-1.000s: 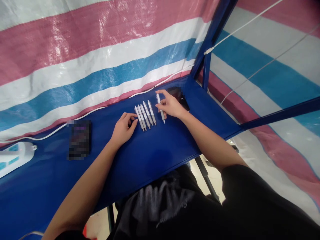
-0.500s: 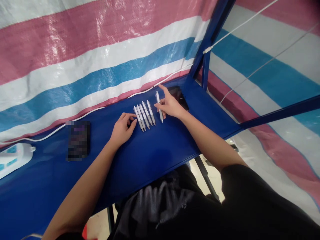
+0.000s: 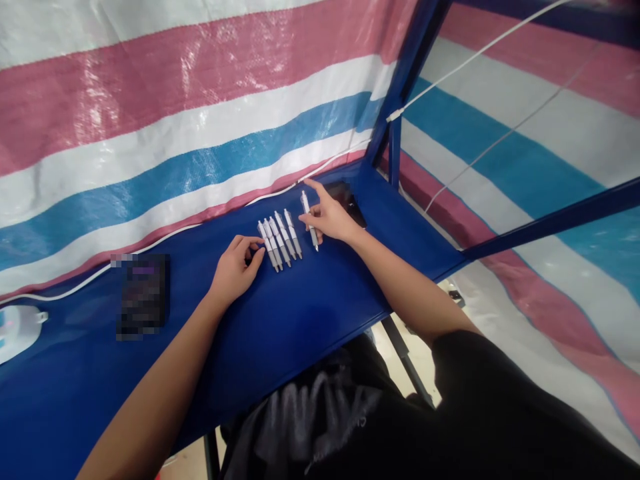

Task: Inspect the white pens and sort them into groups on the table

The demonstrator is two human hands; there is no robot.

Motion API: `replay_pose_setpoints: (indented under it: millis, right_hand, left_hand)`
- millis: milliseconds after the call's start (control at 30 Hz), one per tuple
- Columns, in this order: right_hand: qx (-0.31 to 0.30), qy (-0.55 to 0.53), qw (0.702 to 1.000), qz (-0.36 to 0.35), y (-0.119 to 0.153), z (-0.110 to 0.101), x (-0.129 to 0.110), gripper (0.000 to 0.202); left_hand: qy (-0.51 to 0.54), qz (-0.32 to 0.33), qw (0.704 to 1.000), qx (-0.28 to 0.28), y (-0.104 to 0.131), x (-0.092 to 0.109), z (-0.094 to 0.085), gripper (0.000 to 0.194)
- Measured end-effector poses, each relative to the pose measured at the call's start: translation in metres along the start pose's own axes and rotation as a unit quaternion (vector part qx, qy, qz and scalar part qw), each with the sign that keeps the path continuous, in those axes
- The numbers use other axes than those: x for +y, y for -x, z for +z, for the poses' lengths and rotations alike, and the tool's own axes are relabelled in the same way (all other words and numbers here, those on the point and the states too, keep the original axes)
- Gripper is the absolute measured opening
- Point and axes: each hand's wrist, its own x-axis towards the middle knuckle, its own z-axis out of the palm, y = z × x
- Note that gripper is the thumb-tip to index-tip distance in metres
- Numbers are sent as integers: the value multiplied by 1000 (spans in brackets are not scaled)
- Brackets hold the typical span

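Several white ballpoint pens (image 3: 281,239) with grey grips lie side by side in a slanted row on the blue table. My left hand (image 3: 237,268) rests at the row's left end, fingers loosely bent and thumb apart, holding nothing. Its fingertips are at the leftmost pen; whether they touch it I cannot tell. To the right of the row, my right hand (image 3: 332,219) pinches one more pen (image 3: 307,203) between thumb and fingers, index finger stretched out beyond it. That pen points its tip toward me, and a gap separates it from the row.
Behind my right hand lies a black phone (image 3: 353,203). A blurred dark box-like object (image 3: 145,293) stands to the left, near a white power strip (image 3: 20,330). A white cable (image 3: 170,232) runs along the striped sheet at the back. Blue frame bars (image 3: 394,153) rise at the right.
The view has turned a little, so everything appears shifted left and slightly down. Both hands and the pens keep the same places relative to one another.
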Motion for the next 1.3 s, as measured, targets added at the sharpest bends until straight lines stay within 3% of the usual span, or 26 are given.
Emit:
replay_pose_setpoints:
  millis: [67,233,400,633,800,967,1133,1233,1300]
  right_hand:
    - [-1,9,1000,2,-1,0,1,88]
    - [-7,12,1000,27,-3,0,3,56]
    - [-8,8,1000,18,-1,0,-1,53]
    - [-9,21,1000,2,1,0,0,85]
    - [-18,30,999,6,-1,0,2,52]
    - [-57,43,997,1,0,-2,3,48]
    - [-24,184,981,-49,-4,-5,8,62]
    - [-9,320,943,-88,-8,-5,8,72]
    - [-2,411,907,-94,-8,-2,1,63]
  left_hand:
    - [2,-1,1000,1,0,-1,0,23]
    - [-2,1,1000,1,-1,-3,0,24]
    - [0,2,1000,1,-1,-2,1,24]
    - [6,-9,1000,3,0,-2,1,24]
    - [10,-5,1000,2,0,-3,2,23]
    - [15,-6,1000,-1,1,-3,2,23]
    - [10,-6,1000,-1,1,-2,2,22]
    - [12,-5,1000,-2,1,-1,2,22]
    - [13,-7,1000,-5,1,-1,1,23]
